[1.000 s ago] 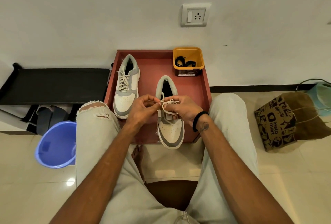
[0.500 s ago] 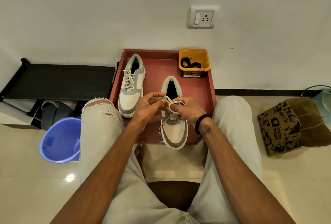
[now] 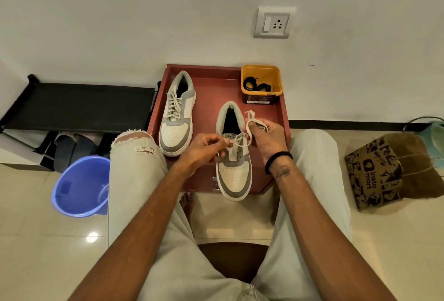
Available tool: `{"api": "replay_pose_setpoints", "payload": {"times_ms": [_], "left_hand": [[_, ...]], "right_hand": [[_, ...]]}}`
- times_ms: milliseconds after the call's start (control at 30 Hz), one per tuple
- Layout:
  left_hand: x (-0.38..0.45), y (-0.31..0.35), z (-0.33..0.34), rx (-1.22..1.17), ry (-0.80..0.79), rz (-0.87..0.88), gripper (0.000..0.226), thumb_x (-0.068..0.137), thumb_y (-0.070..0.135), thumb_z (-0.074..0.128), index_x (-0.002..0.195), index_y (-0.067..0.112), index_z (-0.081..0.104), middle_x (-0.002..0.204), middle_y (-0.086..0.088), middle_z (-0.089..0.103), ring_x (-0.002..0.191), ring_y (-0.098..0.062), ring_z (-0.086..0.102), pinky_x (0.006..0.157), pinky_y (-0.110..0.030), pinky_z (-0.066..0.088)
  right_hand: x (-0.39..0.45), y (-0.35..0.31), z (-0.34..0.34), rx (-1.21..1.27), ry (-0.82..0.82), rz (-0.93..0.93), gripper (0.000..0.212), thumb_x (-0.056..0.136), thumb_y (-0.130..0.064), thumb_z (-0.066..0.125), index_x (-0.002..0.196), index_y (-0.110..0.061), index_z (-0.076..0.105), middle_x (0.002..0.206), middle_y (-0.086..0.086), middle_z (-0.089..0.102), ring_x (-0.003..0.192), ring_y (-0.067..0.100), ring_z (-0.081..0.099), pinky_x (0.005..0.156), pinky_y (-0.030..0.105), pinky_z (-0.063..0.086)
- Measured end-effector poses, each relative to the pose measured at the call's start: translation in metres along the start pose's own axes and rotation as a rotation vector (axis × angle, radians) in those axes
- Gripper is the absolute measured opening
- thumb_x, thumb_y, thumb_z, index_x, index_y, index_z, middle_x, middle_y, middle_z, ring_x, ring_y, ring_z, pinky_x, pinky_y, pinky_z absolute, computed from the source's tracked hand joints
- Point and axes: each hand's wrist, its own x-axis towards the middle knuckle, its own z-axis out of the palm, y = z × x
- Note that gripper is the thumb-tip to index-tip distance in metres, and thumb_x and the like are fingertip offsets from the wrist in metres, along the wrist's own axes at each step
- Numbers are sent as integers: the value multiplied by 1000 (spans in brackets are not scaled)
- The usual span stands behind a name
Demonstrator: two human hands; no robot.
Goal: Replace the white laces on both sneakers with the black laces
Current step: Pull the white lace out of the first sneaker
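Pinching a white cotton lace (image 3: pixel 242 137) between both hands, left hand (image 3: pixel 204 148) and right hand (image 3: pixel 265 138) gripping it over the nearer white-and-grey sneaker (image 3: pixel 234 159) on the red wooden tray (image 3: pixel 211 98), black laces (image 3: pixel 257 85) coiled in the yellow plastic tub (image 3: pixel 260 71) at the tray's far corner, second laced sneaker (image 3: pixel 177 113) beside.

Wall socket (image 3: pixel 274 23): white plate with one switch, set in the wall above the tray.
Red tray (image 3: pixel 216 89): low-walled, on the floor against the wall.
Yellow tub (image 3: pixel 261 73): in the tray's far right corner; dark label on its near side.
Black rack (image 3: pixel 79 106): left of the tray, along the wall — dark slippers (image 3: pixel 69 149) under it.
Blue bucket (image 3: pixel 80 186): on the tiled floor, just in front of the rack.
Brown paper bag (image 3: pixel 382 171): printed, lying on the floor at right — well apart from the tray.
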Motion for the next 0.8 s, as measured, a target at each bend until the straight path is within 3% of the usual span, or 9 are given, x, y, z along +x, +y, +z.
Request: {"api": "replay_pose_setpoints", "payload": {"times_ms": [67, 167, 267, 367, 467, 533, 667, 800], "left_hand": [[1, 0, -3, -16, 81, 54, 21, 98, 32, 69, 102, 12, 77, 71, 5, 68, 61, -9, 54, 64, -24, 50], [0, 2, -3, -62, 167, 125, 21, 94, 35, 74, 95, 14, 77, 72, 5, 69, 61, -5, 56, 65, -23, 52], [-1, 4, -2, -105, 206, 142, 21, 91, 34, 77, 92, 13, 76, 71, 6, 71, 61, -3, 60, 67, -23, 53], [1, 3, -2, -88, 253, 152, 22, 87, 34, 81, 89, 12, 77, 81, -2, 78, 70, -12, 69, 73, -31, 58], [3, 3, -2, -56, 275, 152, 26, 83, 36, 84, 90, 12, 77, 86, -5, 79, 81, -23, 75, 82, -39, 62], [2, 3, -2, -43, 258, 145, 27, 82, 39, 84, 93, 14, 77, 87, -3, 79, 86, -25, 76, 86, -43, 62], [-7, 6, 4, -99, 174, 149, 18, 94, 27, 74, 104, 13, 76, 91, -6, 79, 86, -24, 77, 85, -47, 63], [-20, 4, -3, -181, 95, 189, 27, 104, 29, 58, 120, 12, 73, 101, -11, 78, 89, -31, 77, 79, -37, 64]], "right_hand": [[0, 4, 0, -221, -10, -101, 7, 92, -14, 72, 92, -10, 78, 80, 8, 75, 67, 18, 67, 70, 37, 58], [-8, 3, 4, -463, -179, -180, 11, 95, -14, 68, 94, -10, 79, 88, 7, 76, 78, 18, 70, 74, 33, 56], [-18, -3, 10, -512, -388, -91, 16, 99, -12, 61, 95, -8, 77, 81, 7, 75, 65, 8, 64, 59, 26, 52], [-31, -16, 16, -371, -523, 127, 21, 101, -7, 51, 94, -6, 71, 66, -2, 67, 49, 2, 58, 44, 18, 42], [-37, -24, 19, -147, -452, 305, 27, 90, -1, 42, 81, -6, 67, 63, 6, 57, 45, 12, 50, 38, 22, 34], [-35, -24, 18, -80, -400, 322, 27, 85, -11, 44, 69, -9, 66, 61, 8, 58, 45, 15, 42, 40, 22, 27], [-33, -26, 17, -143, -396, 271, 38, 93, -35, 46, 70, -13, 66, 64, 5, 61, 44, 11, 39, 37, 20, 27], [-34, -32, 26, -285, -367, 229, 28, 94, -32, 56, 74, -16, 66, 63, 0, 59, 46, 9, 48, 43, 22, 36]]}}
